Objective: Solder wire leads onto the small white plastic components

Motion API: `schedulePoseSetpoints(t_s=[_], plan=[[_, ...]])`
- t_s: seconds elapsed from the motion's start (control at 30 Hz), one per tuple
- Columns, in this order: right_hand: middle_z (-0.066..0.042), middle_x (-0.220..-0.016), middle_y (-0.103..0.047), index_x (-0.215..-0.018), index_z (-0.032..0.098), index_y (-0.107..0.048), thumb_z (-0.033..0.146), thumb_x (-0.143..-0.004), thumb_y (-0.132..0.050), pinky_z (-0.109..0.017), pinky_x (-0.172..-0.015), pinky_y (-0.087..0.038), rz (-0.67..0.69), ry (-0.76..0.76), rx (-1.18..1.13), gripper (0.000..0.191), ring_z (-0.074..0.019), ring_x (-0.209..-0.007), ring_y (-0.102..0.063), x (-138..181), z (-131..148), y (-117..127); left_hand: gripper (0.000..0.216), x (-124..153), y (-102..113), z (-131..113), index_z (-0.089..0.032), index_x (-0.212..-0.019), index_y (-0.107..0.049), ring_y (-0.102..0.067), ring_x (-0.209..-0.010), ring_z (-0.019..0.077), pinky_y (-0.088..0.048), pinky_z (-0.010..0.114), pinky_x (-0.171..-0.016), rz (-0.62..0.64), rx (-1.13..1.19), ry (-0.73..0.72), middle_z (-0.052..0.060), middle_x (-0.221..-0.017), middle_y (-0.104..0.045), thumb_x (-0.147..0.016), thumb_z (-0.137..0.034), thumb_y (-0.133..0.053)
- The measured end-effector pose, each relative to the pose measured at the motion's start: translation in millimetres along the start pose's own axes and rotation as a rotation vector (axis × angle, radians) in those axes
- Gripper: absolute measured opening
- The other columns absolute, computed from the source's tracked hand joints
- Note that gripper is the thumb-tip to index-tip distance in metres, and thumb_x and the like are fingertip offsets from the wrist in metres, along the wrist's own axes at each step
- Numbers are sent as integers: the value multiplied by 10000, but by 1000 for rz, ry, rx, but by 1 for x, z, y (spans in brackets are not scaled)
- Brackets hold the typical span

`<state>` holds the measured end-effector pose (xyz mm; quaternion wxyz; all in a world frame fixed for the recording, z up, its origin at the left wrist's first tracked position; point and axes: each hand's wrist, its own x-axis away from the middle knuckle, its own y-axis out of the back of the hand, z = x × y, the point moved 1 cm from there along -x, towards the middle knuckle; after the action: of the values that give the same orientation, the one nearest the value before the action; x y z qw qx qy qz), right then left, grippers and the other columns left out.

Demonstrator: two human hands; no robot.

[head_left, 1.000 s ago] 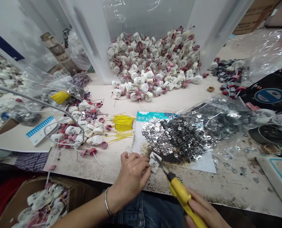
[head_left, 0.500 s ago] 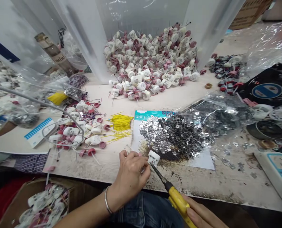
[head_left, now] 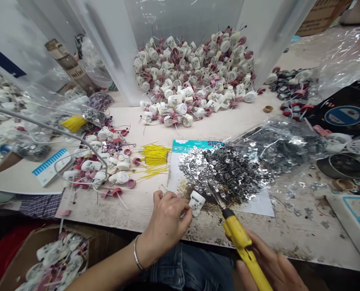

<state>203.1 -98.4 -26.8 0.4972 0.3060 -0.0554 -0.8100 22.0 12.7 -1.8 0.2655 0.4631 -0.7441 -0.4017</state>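
**A:** What's the left hand point(head_left: 166, 220) up to?

**B:** Its fingers point(head_left: 183, 208) are pinching a white plastic part point(head_left: 197, 203), holding it over the tabletop point(head_left: 228, 125), close to the lower edge of a paper sheet point(head_left: 260, 204).

**A:** And the right hand point(head_left: 274, 270)?

**B:** Its fingers point(head_left: 254, 246) are curled tight around a yellow soldering iron point(head_left: 240, 234). The metal tip is just beside the part, and I can't see it touching.

**A:** What's lying around those 2 hands?

**B:** On the sheet sits a heap of silver metal tabs point(head_left: 225, 173), right by a clear bag point(head_left: 284, 145) holding more. To the left are yellow wires point(head_left: 155, 155) and loose white parts with pink caps point(head_left: 92, 165).

**A:** Anything further back?

**B:** A big pile of wired white parts point(head_left: 192, 76). Near the person's lap, a cardboard box point(head_left: 46, 258) holds more.
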Motion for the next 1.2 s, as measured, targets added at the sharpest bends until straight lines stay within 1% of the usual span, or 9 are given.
schedulePoseSetpoints(t_s=[0.13, 0.23, 0.3, 0.4, 0.5, 0.6, 0.73, 0.87, 1.2], plan=[[-76, -1156, -668, -1233, 205, -541, 75, -796, -589, -239, -708, -607, 17, 52, 1, 458, -187, -923, -702, -19, 1, -15, 75, 5, 7, 0, -200, -905, -636, -580, -868, 204, -297, 379, -788, -55, -18, -47, 24, -928, -716, -845, -244, -627], [-58, -1248, -595, -923, 217, -615, 44, -770, -599, -289, -764, -605, -1, 83, -50, 231, -202, -1031, -658, -33, -2, -30, 177, 13, 10, 2, -205, -1003, -615, -556, -989, 227, -317, 379, -857, -119, -118, -222, 66, -1070, -673, -853, -297, -631], [-41, -1292, -534, -767, 207, -575, 22, -751, -593, -266, -770, -597, 25, 128, -81, 186, -183, -1065, -632, -41, -8, -45, 150, 17, 9, 5, -214, -1029, -614, -529, -1064, 238, -316, 388, -911, -113, -217, -350, 76, -1111, -654, -883, -233, -584], [-39, -1261, -521, -809, 212, -596, 24, -740, -594, -271, -804, -588, 82, 234, -68, 201, -173, -1057, -627, -51, -17, -66, 174, 18, 6, 13, -195, -1004, -611, -561, -1019, 209, -330, 381, -931, -78, -234, -440, 63, -1016, -677, -905, -107, -497], [-48, -1230, -511, -814, 204, -597, 24, -750, -592, -280, -831, -582, 120, 271, -54, 191, -170, -1043, -630, -54, -20, -75, 123, 10, 7, 19, -176, -941, -594, -598, -870, 161, -385, 332, -865, -89, -26, -361, 33, -876, -682, -913, -114, -491], [-66, -1237, -479, -757, 184, -547, 22, -758, -600, -255, -814, -580, 133, 252, -70, 170, -154, -1019, -635, -49, -16, -73, 63, -7, 6, 21, -170, -896, -587, -593, -868, 170, -404, 332, -825, -96, 98, -192, 40, -895, -681, -894, -139, -532], [-70, -1223, -493, -716, 183, -511, 37, -751, -626, -256, -796, -580, 114, 162, -102, 189, -161, -1016, -637, -36, -11, -61, 63, -26, 2, 19, -176, -863, -619, -566, -1003, 214, -364, 393, -895, 47, 4, -101, 52, -1046, -680, -873, -141, -568], [-57, -1200, -527, -710, 189, -515, 15, -752, -611, -232, -717, -583, 2, 107, -64, 203, -146, -958, -654, -29, -10, -48, 90, -29, 3, 16, -169, -842, -623, -594, -861, 191, -364, 371, -857, 182, -55, -40, 32, -851, -679, -887, -150, -547], [-68, -1190, -565, -749, 187, -554, 25, -752, -618, -276, -752, -582, -32, 100, -100, 174, -176, -1004, -637, -25, -14, -46, 132, -53, -4, 12, -169, -891, -635, -605, -877, 219, -319, 391, -826, 180, -138, 49, 47, -883, -699, -917, -193, -507]])
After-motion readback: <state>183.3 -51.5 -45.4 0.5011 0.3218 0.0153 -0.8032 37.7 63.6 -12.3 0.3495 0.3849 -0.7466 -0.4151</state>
